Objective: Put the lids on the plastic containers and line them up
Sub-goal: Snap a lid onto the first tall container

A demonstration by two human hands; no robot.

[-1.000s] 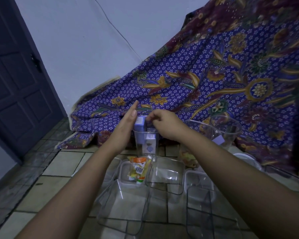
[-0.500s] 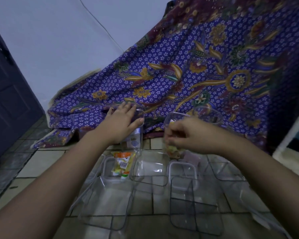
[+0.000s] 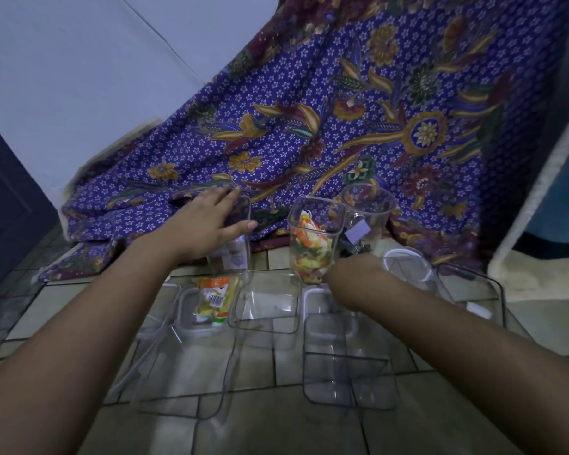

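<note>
On a floor of pale tiles [image 3: 60, 307] with dark grout: clear plastic containers, lidless, in loose rows. Behind: patterned purple cloth [image 3: 342, 126] draped down to the floor; plain pale wall [image 3: 79, 60] upper left; dark door [image 3: 4, 198] at far left.

Back row: tall square container [image 3: 235, 247] against the cloth, left hand [image 3: 207, 221] laid flat over its top, fingers spread; tall container of colourful snacks [image 3: 314, 241], upright, open-topped; round container [image 3: 368, 215] just behind it to the right (a lilac tag inside).

Middle: shallow tub holding a snack packet [image 3: 214, 300]; empty tub [image 3: 266, 300] beside it. Near row: two larger empty tubs.

Right hand [image 3: 345, 274] low beside the snack container, curled downward, fingers hidden; grip not discernible.
</note>
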